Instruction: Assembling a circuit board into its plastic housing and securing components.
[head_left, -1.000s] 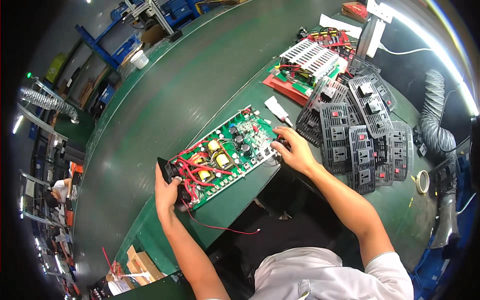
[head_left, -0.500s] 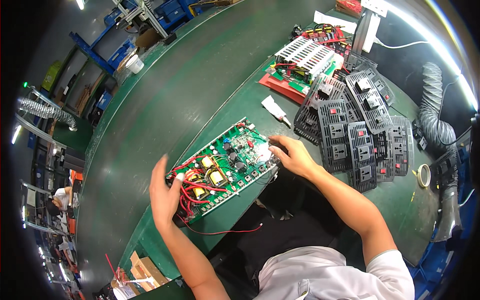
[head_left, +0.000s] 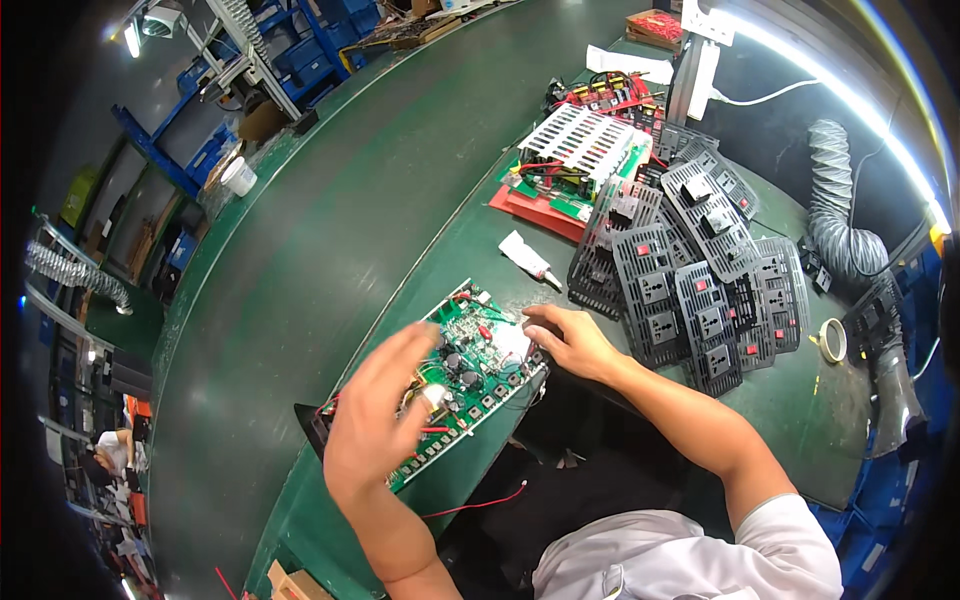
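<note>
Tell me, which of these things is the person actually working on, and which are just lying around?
In hand: green circuit board, with the left hand over it and the right hand at its far end.

Lying about: white tube, black grille panels, tape roll, second board with white heatsink, grey hose.

White tube lies on green table; cardboard box below, near edge.
</note>
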